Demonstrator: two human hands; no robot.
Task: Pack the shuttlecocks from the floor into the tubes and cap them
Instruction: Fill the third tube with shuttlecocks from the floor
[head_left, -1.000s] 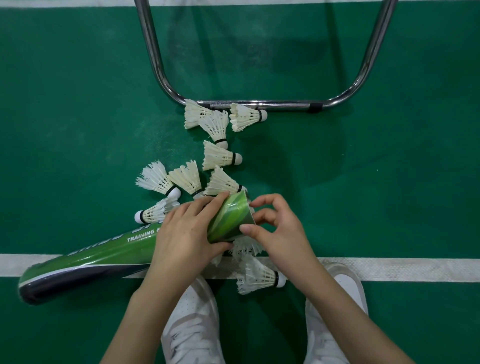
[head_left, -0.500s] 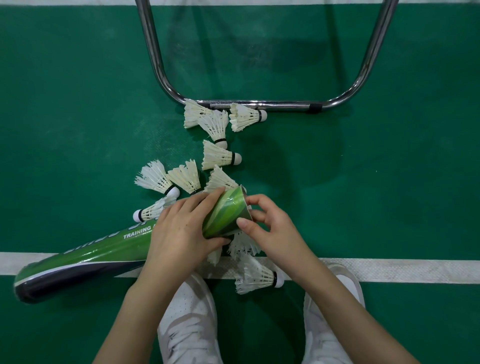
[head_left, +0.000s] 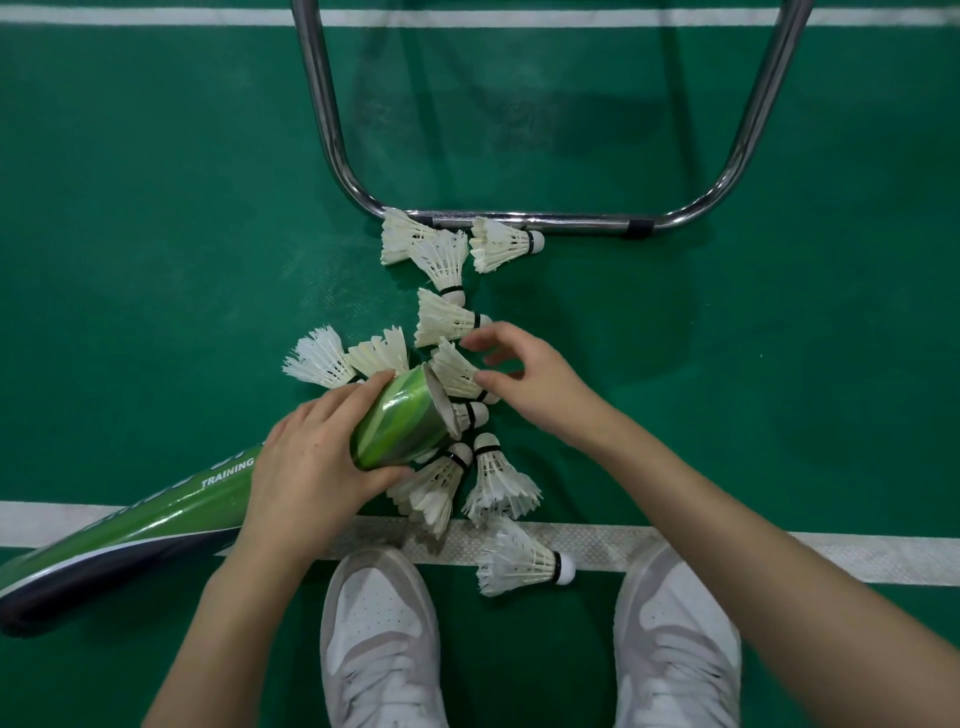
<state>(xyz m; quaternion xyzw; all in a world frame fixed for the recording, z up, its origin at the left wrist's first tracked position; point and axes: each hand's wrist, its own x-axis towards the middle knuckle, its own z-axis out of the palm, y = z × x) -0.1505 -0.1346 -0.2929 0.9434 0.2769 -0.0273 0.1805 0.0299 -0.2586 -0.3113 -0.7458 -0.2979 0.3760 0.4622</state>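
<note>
A: tube status?
B: Green tube (head_left: 156, 514) lies tilted across the white line (head_left: 727, 551), open end up-right. Left hand (head_left: 317, 462) wraps it near the mouth.
A: right hand?
B: Right hand (head_left: 540, 389) fingers spread, thumb touching a shuttlecock (head_left: 457, 371) beside the mouth.

One word reads clearly: "TRAINING", in white capitals, on the side of the green tube (head_left: 156, 512), just left of the left hand (head_left: 317, 467) that wraps around it; above that word runs a line of larger pale letters, perhaps a brand name, but they are cut off by the hand and sit on the curve of the glossy surface, too skewed to make out; the white shoes (head_left: 382, 639), the shuttlecocks (head_left: 511, 564), the metal frame (head_left: 524, 221) and the green floor (head_left: 156, 208) with its white lines carry no lettering that can be read.
</note>
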